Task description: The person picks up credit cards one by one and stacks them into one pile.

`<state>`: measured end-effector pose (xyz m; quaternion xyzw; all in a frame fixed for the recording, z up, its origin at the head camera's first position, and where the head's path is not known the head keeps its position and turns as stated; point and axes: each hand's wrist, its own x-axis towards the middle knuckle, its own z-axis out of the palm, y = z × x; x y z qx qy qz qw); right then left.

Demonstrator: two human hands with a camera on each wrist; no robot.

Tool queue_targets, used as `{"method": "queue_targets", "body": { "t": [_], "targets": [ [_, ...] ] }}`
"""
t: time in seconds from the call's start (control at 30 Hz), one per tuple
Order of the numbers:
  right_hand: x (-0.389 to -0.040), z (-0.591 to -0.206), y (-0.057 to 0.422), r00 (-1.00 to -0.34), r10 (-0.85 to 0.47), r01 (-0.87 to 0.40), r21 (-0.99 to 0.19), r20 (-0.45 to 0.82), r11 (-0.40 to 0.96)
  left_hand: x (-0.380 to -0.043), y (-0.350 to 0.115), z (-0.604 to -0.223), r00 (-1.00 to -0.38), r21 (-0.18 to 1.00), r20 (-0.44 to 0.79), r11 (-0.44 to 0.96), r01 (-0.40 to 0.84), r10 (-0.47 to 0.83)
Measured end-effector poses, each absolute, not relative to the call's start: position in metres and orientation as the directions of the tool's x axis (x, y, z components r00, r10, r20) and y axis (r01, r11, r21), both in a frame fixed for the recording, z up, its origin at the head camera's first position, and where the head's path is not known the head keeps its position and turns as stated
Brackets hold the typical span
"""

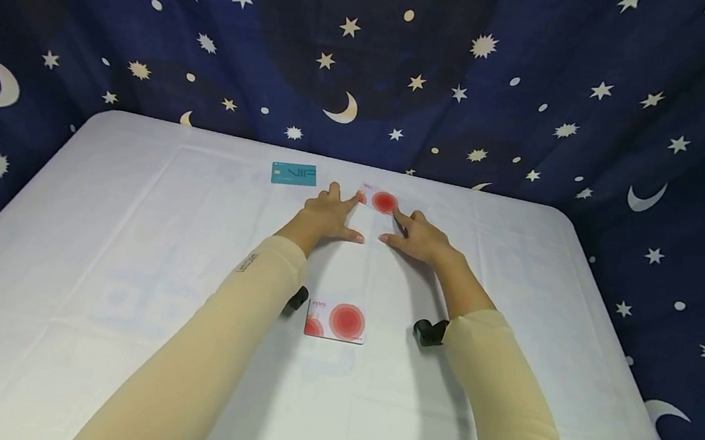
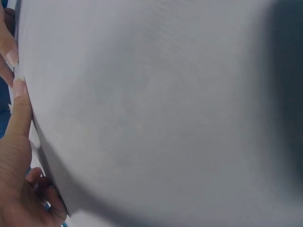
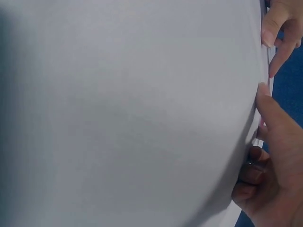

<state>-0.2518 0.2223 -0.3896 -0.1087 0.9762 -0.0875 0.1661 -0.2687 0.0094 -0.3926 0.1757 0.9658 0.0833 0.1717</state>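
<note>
A white card with red circles [image 1: 385, 202] lies flat near the far side of the table. The index finger of my left hand [image 1: 326, 215] touches its left end, with the thumb stretched out along the cloth. At the card's lower right corner is the index fingertip of my right hand [image 1: 420, 239], its thumb pointing toward the left one. The right hand's other fingers [image 3: 251, 175] bend inward beneath the palm. Closer to me, between the forearms, lies a second white card with the same red circles [image 1: 348, 322].
A teal card [image 1: 294, 174] lies left of the far card, close to the left hand. White cloth covers the table [image 1: 134, 279]. Behind it hangs a dark blue curtain [image 1: 376, 50] with moons and stars. Black wrist devices [image 1: 430, 332] sit under the sleeves.
</note>
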Motion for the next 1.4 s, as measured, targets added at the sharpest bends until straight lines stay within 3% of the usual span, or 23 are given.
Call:
{"method": "queue_targets", "body": {
  "t": [0.83,1.27,1.4],
  "targets": [
    [-0.249,-0.394,0.220,-0.934,-0.224,-0.160,-0.235,-0.279,0.959,-0.266,0.002,-0.405,-0.910,0.263,-0.223,0.921,0.289,0.349],
    [-0.237,-0.397,0.223,-0.936,-0.278,-0.218,-0.268,-0.214,0.938,-0.257,-0.014,-0.411,-0.912,0.390,-0.137,0.867,0.308,0.386],
    [-0.233,-0.401,0.229,-0.946,-0.276,-0.206,-0.345,-0.167,0.916,-0.255,-0.019,-0.412,-0.905,0.453,-0.117,0.833,0.317,0.408]
  ]
}}
